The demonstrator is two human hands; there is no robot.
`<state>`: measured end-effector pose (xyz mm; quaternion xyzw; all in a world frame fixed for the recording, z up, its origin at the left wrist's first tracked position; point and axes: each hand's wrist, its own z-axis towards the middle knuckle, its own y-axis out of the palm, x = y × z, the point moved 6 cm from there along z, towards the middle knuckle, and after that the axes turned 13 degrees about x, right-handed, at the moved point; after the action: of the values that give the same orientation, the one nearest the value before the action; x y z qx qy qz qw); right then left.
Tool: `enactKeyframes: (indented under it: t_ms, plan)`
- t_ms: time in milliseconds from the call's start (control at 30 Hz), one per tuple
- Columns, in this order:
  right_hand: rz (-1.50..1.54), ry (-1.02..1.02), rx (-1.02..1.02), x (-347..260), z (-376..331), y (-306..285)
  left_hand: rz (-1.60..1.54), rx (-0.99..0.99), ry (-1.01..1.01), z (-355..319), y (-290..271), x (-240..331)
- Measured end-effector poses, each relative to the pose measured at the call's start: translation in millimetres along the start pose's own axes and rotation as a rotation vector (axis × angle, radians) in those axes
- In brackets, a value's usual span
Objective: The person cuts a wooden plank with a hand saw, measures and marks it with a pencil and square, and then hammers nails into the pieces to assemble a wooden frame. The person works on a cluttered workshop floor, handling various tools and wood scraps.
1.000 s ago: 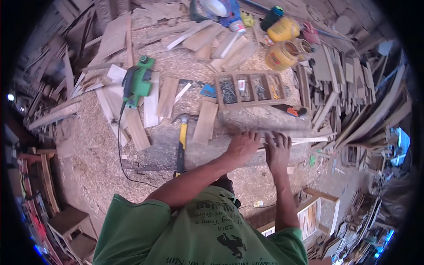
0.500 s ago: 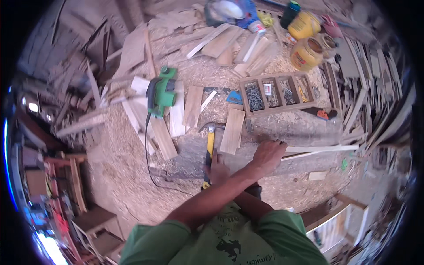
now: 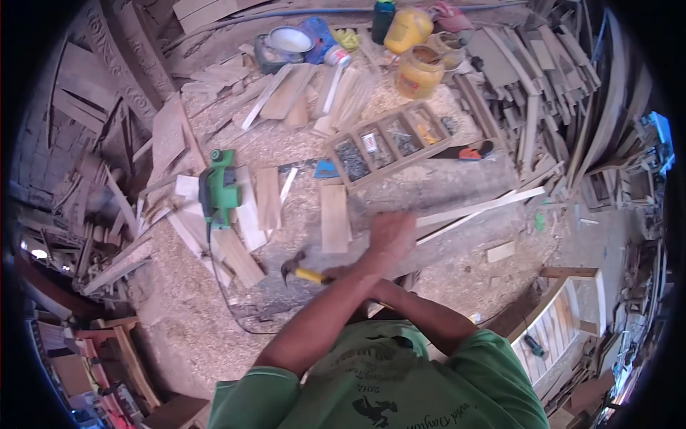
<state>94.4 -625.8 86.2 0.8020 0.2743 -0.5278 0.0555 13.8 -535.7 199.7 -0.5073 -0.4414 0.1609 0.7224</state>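
Nearest, the arms cross at the worktop's near edge. The right hand (image 3: 330, 274), mostly hidden under the left forearm, appears wrapped around the yellow handle of a hammer (image 3: 300, 271): head-heavy, stiff, best held low on the handle. The left hand (image 3: 391, 236), blurred, lies on a long wood strip (image 3: 477, 207), light and springy; its fingers I cannot tell. Half a second ago the hammer lay upright; now it points left.

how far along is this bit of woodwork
Done: a long pale wooden slat lies across the grey bench. In hand: the left hand, blurred, is over the slat's near end, and the right hand, hidden under the left forearm, seems to have the yellow-handled hammer. Left: no nail shows in the slat; the wooden compartment tray of fasteners sits beyond it.
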Motion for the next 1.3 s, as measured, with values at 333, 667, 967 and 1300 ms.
enactKeyframes:
  t_ms: [333, 667, 967, 1300]
  plan:
    - [0.366, 0.148, 0.413, -8, -283, -120, 0.042, -0.156, -0.063, 32, -5, -25]
    - [0.541, -0.103, 0.871, 1, -279, -213, -0.090, -0.063, -0.023, 39, 10, -36]
    - [0.819, -0.038, 0.953, 29, -124, -219, -0.059, -0.026, -0.128, 12, 5, -18]
    - [0.846, -0.163, 1.027, 47, -92, -214, -0.198, -0.040, -0.039, 6, 2, -23]
